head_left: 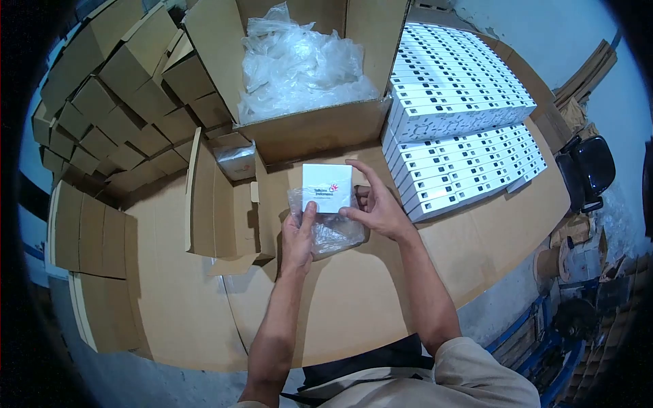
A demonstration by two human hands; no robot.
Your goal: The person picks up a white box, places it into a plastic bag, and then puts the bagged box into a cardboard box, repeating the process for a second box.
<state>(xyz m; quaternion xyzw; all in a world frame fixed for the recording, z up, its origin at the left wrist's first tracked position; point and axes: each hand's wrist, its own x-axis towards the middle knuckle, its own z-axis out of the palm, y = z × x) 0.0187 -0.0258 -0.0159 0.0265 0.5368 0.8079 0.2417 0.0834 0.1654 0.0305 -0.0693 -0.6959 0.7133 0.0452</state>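
Observation:
A small white square box (326, 182) with a red logo and dark print is held up above the table. My left hand (297, 238) grips its lower left side, thumb on the front face. At the box's right side is my right hand (382, 211), thumb at the lower corner, index finger at the upper corner and other fingers curled behind. A crumpled clear plastic bag (337, 234) hangs below the box, between my hands. Left of them stands an open cardboard carton (235, 211) with a plastic-wrapped item (238, 163) at its far end.
Behind my hands stands a large cardboard box (326, 132) full of clear plastic bags (299, 68). Rows of white boxes (462, 115) are stacked at the right. Many folded brown cartons (115, 102) pile up at the left, with further cartons (92, 234) near the table's left edge.

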